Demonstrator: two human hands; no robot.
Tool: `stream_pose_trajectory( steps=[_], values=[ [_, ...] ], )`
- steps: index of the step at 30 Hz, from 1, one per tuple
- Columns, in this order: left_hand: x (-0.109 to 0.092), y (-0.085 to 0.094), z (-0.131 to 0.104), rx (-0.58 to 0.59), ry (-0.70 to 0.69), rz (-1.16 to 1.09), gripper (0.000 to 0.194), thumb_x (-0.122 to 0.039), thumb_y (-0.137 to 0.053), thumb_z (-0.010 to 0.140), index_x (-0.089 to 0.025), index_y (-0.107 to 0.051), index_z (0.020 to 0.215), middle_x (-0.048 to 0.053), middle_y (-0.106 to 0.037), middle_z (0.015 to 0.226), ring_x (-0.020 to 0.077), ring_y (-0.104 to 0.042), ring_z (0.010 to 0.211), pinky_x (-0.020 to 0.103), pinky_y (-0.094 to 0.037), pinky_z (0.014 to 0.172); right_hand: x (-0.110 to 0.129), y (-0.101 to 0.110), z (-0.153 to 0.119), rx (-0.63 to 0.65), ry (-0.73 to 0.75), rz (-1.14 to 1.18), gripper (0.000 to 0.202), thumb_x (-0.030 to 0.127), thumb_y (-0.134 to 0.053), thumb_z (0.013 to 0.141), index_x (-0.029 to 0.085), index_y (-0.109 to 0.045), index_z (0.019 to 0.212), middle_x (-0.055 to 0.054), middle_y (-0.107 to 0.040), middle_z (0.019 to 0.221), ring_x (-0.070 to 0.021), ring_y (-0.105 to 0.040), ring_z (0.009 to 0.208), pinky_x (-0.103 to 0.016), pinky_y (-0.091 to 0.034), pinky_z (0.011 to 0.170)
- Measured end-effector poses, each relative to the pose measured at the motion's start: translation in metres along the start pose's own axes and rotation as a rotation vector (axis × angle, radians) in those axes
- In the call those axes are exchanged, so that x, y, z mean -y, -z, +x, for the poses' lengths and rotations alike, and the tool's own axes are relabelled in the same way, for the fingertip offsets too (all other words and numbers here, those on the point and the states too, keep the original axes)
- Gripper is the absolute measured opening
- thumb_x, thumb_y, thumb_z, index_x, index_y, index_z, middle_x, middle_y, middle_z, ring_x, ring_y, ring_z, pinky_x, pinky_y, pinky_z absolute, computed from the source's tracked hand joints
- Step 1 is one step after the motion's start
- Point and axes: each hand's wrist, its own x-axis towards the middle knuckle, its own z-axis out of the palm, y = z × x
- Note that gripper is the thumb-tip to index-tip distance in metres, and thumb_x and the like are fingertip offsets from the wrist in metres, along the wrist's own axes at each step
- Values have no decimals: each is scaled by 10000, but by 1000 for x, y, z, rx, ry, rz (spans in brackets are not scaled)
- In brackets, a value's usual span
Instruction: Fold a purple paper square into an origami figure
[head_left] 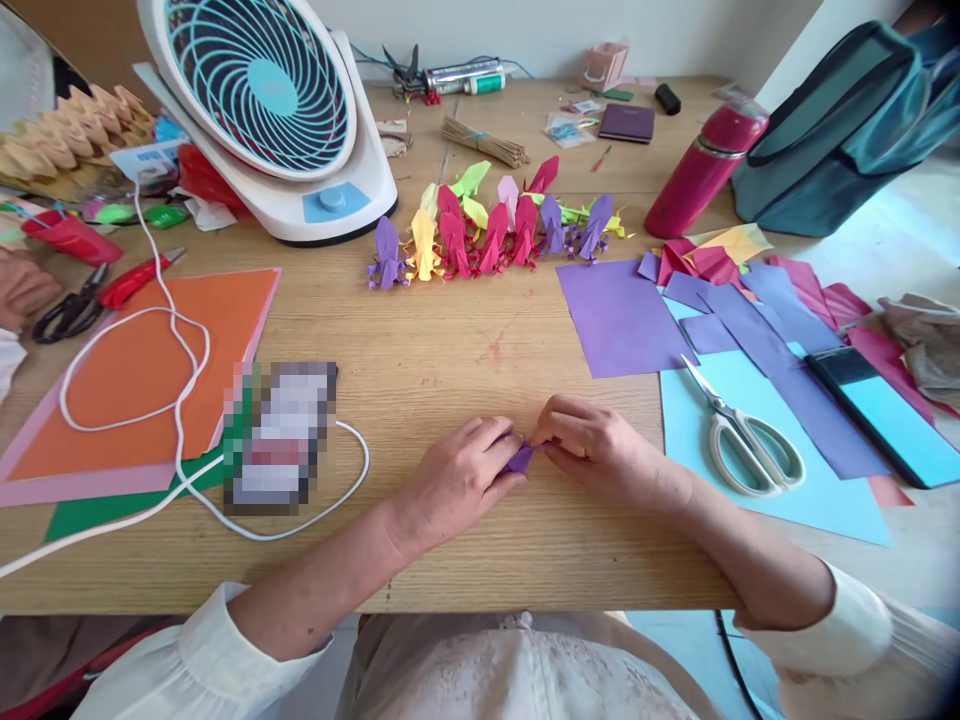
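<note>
Grip: left hand (pixel 450 480) pinches the folded purple paper (pixel 519 460) between thumb and fingers at its left side; right hand (pixel 600 445) has its fingertips pressed together on the narrow right end; creases under the fingers are hidden.

Position: the paper lies between the two hands, low over the near part of the wooden table (pixel 450 350).

Handling (judged): very light; stiffer where layers stack, soft at single-layer edges; low slip risk under dry fingers; narrow points may tear or crush if twisted. Hold the thick folded body with the left; take the thin end close to its fold, using light pressure.

Surroundings: paper figures (pixel 493 238) stand in a cluster beyond the hands; a flat purple sheet (pixel 626 318) lies to the right; scissors (pixel 750 445) rest, blades slightly parted, on a light-blue sheet (pixel 697 410).
</note>
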Motion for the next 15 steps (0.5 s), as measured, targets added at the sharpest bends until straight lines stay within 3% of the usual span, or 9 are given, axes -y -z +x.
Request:
stream_pose_trajectory(
  steps=[3, 7, 11, 15],
  values=[
    [0, 0, -5, -59, -73, 29, 246, -217, -652, 937, -129, -640, 1167, 88, -694, 1172, 212, -651, 995, 366, -584, 894, 1, -5, -10, -61, 164, -182, 188, 64, -491, 958, 165, -650, 954, -65, -659, 895, -152, -592, 761, -287, -461, 697],
    [-1, -1, -11, -106, -146, 116, 225, -157, -578, 978, -137, -660, 1187, 67, -714, 1228, 175, -654, 932, 332, -592, 848, 4, -11, -26, -108, 277, -342, 151, 44, -528, 948, 134, -647, 970, -90, -706, 937, -167, -589, 737, -321, -447, 663],
    [-3, -3, -16, -82, -173, 224, 286, -126, -563, 981, -105, -639, 1256, 91, -701, 1269, 177, -645, 956, 322, -587, 860, 11, -11, -32, -64, 323, -451, 168, 49, -510, 960, 121, -662, 971, -128, -729, 1081, -189, -604, 779, -343, -452, 662],
    [-7, -2, -19, -44, -234, 367, 331, -75, -538, 973, -38, -606, 1295, 139, -671, 1314, 199, -630, 1064, 316, -557, 927, 20, -11, -34, -24, 269, -475, 222, 77, -462, 992, 97, -669, 1068, -144, -733, 1096, -211, -620, 841, -361, -471, 699]
  ],
)
